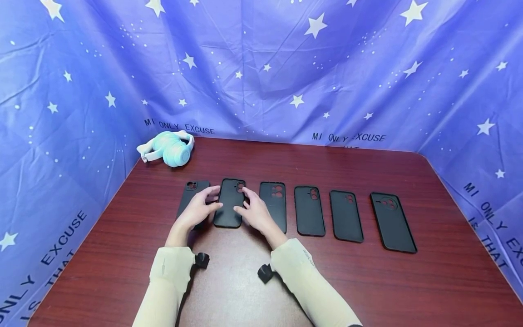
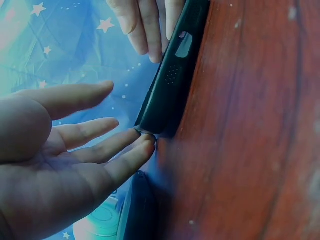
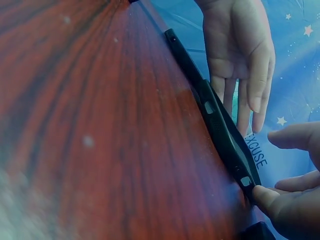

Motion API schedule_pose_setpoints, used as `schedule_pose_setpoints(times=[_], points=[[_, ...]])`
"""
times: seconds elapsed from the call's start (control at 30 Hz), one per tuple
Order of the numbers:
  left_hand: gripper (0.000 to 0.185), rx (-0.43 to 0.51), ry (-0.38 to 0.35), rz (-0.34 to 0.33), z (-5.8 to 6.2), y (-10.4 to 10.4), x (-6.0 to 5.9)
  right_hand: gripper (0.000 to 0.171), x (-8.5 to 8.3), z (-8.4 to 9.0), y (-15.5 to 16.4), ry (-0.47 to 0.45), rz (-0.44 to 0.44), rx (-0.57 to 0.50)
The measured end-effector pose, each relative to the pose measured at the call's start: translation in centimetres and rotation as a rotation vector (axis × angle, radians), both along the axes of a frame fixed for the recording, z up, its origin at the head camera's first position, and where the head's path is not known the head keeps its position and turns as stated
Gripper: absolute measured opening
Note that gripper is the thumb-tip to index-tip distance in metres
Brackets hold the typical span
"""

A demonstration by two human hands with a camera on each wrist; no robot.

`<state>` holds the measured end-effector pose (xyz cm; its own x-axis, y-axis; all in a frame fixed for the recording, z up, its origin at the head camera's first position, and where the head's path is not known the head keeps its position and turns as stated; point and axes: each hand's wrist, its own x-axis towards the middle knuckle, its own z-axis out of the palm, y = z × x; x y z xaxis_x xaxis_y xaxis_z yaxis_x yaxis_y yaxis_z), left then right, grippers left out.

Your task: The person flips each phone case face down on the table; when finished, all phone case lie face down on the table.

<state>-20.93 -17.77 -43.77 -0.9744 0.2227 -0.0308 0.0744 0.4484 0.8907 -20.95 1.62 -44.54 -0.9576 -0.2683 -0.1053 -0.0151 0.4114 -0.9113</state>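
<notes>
Currently both hands, left hand (image 1: 199, 210) and right hand (image 1: 256, 212), are pinching the second phone case (image 1: 229, 203) with straight fingers; lifting needs firmer grip.

Black phone cases (image 1: 309, 211); reddish woodgrain table (image 1: 367, 281); star-patterned blue cloth (image 1: 261, 68).

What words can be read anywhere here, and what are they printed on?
"MI ONLY EXCUSE" on the blue star-patterned fabric backdrop, printed twice along its back hem.
"ONLY EXCUSE" on its left side.
"MI ONLY" and "IS THAT" on its right side.
"EXCUSE" in the right wrist view.
The black phone cases show no readable text.
</notes>
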Motion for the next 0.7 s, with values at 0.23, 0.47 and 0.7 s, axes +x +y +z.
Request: schedule_pose_setpoints(times=[0.23, 0.47, 0.7], points=[[0.051, 0.043, -0.024, 0.022, 0.05, -0.07, -0.08, 0.059, -0.25, -0.08, 0.19, 0.007, -0.049, -0.040], [0.052, 0.070, -0.094, 0.062, -0.15, 0.00, -0.54, 0.055, -0.36, 0.03, 0.21, 0.011, -0.064, -0.032], [0.049, 0.096, -0.106, 0.070, -0.12, 0.00, -0.39, 0.045, -0.39, 0.37, 0.13, 0.084, -0.106, -0.069]])
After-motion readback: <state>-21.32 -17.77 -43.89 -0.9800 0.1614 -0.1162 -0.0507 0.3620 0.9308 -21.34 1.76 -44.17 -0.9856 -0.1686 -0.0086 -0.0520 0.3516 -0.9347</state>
